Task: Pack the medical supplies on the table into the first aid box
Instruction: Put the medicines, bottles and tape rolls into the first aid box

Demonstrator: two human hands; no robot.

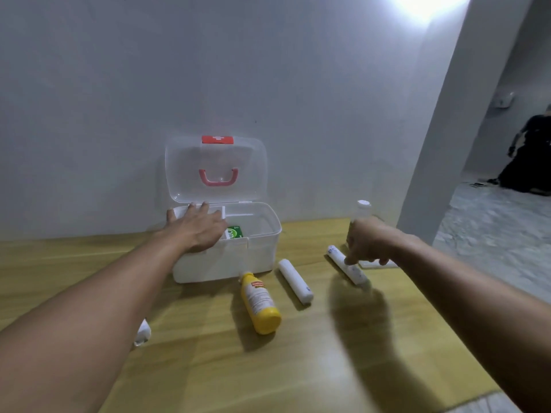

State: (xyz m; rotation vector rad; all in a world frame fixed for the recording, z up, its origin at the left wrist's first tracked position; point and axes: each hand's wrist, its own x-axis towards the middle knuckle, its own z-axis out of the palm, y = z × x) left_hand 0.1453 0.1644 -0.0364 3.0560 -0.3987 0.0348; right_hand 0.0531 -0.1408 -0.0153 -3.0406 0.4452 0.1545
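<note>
Left hand [196, 229] spread flat, fingers apart, resting over the near-left rim of the first aid box [238, 260], steadying it and clamped on nothing. Right hand [369, 242] lowered right of the box, fingers curled down and touching a printed white roll [347, 265]; not yet closed round it, as far as can be told. Judged a pick-up step: calls for pinching the roll, lifting, then carrying it left over the box rim into the open right half. Lid [214, 169] propped open behind the box; green packet [234, 232] already inside. Still unpacked: yellow bottle [261, 302] lying just in front of the box, plain white roll [295, 281] beside it, clear bottle [362, 211] upright behind the right hand, flat white piece [377, 264] partly hidden under it, wrapped item [143, 332] under the left forearm. Left hand covering part of the opening.
</note>
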